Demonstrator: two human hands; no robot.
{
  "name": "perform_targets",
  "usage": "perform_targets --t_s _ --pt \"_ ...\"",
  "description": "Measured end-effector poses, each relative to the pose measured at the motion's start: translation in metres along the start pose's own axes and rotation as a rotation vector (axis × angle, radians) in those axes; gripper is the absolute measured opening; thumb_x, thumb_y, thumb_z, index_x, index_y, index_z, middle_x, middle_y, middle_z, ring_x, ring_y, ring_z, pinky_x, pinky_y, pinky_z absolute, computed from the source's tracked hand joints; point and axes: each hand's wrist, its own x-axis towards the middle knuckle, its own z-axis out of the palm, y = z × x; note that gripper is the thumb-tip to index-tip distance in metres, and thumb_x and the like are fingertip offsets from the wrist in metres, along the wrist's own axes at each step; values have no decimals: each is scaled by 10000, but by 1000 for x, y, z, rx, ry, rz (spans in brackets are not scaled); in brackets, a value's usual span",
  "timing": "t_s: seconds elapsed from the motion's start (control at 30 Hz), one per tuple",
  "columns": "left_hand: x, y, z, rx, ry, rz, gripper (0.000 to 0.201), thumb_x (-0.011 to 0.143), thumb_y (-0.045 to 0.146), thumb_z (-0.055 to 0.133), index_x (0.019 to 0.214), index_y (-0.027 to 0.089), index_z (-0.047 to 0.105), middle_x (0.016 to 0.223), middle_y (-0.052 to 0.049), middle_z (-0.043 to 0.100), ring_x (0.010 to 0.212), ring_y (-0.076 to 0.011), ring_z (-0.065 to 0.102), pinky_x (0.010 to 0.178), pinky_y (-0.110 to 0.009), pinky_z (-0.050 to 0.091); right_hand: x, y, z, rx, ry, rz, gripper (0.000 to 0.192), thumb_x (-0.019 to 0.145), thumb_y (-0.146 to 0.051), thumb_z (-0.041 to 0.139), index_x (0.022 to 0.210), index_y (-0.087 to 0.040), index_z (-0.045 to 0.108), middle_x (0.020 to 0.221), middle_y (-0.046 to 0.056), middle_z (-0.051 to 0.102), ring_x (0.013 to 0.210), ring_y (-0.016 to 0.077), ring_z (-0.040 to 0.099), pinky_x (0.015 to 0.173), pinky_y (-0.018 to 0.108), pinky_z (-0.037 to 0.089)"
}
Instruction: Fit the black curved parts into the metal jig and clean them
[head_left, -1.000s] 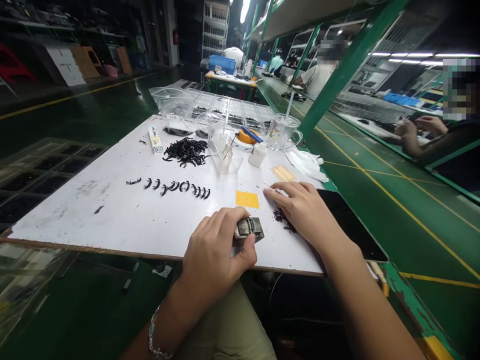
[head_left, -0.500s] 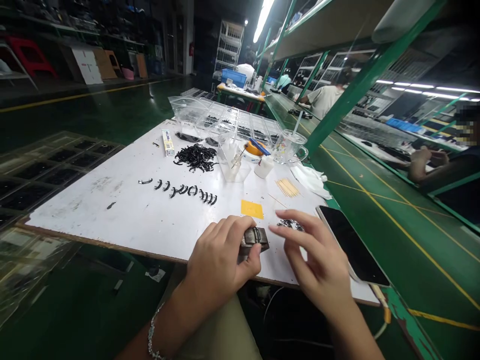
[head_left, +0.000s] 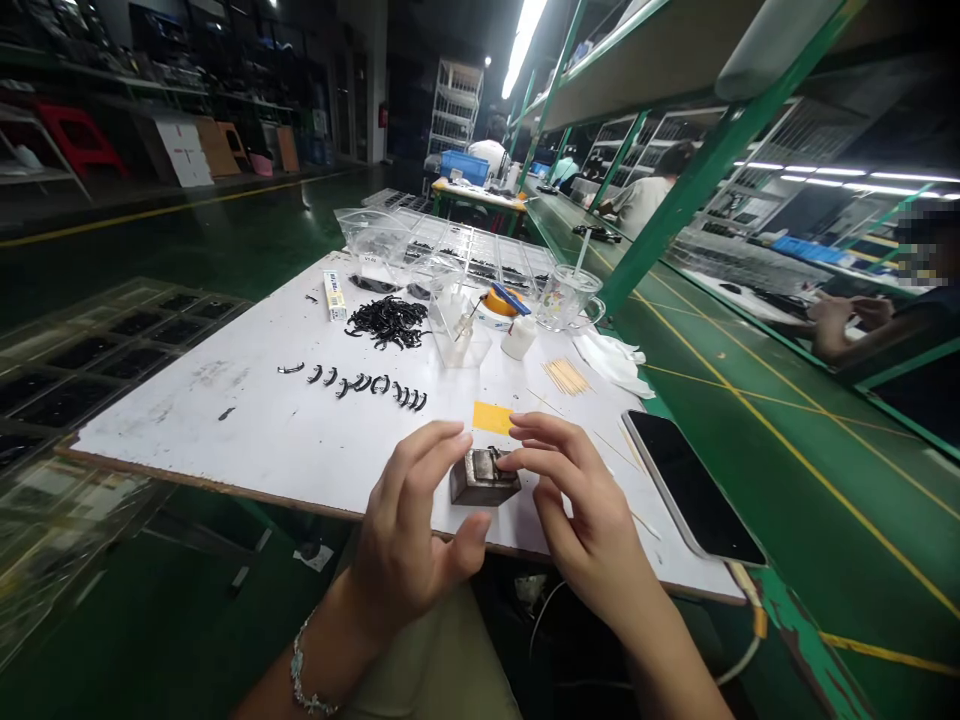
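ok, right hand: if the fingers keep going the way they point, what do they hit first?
The right hand points left, fingertips already at the small metal block. Going on, it would likely meet the block first, then the left hand; depth is unclear.

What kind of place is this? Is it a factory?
Probably a factory assembly line. Long green workbenches run into the distance, other people sit working at them, and this white board holds a pile of small black parts and clear trays.

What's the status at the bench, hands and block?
Left hand steadying metal block. Right hand fingertips on block's top. Phone beside right hand, nothing blocking.
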Motion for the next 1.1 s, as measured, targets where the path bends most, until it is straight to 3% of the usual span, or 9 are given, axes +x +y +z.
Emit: perform_targets --t_s 0.07,0.13,0.2,0.27,0.33,0.5,0.7,0.9,1.1 --pt "-5 8 -1 4 105 88 303 948 152 529 1250 155 500 1098 -122 608 1058 -212 610 843 -341 575 0 -3 -4 26 56 -8 429 914 6 403 1129 -270 651 1391 80 508 1212 212 592 1011 422 540" --pt "-8 20 1 15 91 193 278 890 63 546 1158 136 545 953 -88 624 890 -187 620 734 -317 570 -3 -5 -9 61 191 5 425 916 -6 439 1146 -290 656 1386 74 516 1178 222 613 991 444 541" --pt "-10 34 8 50 -47 265 233 883 49 538 1106 97 587 803 -63 636 705 -182 597 603 -331 528 -9 -4 -14 87 374 45 388 912 -24 490 1122 -295 672 1328 72 557 1152 235 622 982 466 528" --pt "-11 47 20 158 -233 228 243 894 43 520 1113 68 623 667 -25 606 560 -181 547 494 -342 454 -17 2 -17 103 524 109 325 909 -51 533 1073 -285 689 1250 75 597 1167 255 607 998 494 501" --pt "-12 56 34 302 -389 169 281 868 24 545 1123 57 659 644 -18 614 544 -190 573 497 -346 472 -27 11 -17 108 579 189 263 913 -90 552 1038 -272 696 1207 82 615 1196 272 587 1015 516 481" --pt "-6 63 59 499 -619 118 461 798 103 705 1258 85 675 576 -11 633 501 -184 618 489 -293 483 -50 30 -16 28 485 333 218 921 -150 550 1001 -267 716 1191 79 644 1192 260 594 1011 480 488" --pt "7 64 62 582 -806 131 699 772 146 756 1428 62 531 531 9 604 391 -153 556 390 -236 297 -55 31 -17 42 450 355 197 926 -172 559 984 -269 721 1160 74 658 1147 237 618 994 443 507" --pt "7 66 56 566 -866 151 524 898 189 681 1385 60 535 574 -8 632 448 -173 601 421 -249 330 -57 33 -17 105 478 393 170 938 -209 571 992 -256 725 1181 93 650 1179 256 610 985 459 526" --pt "5 59 35 381 -772 195 189 907 302 703 963 127 659 629 -6 636 511 -218 626 447 -322 449 -60 33 -15 154 499 405 156 949 -236 575 991 -252 724 1157 93 654 1134 260 625 985 472 528"
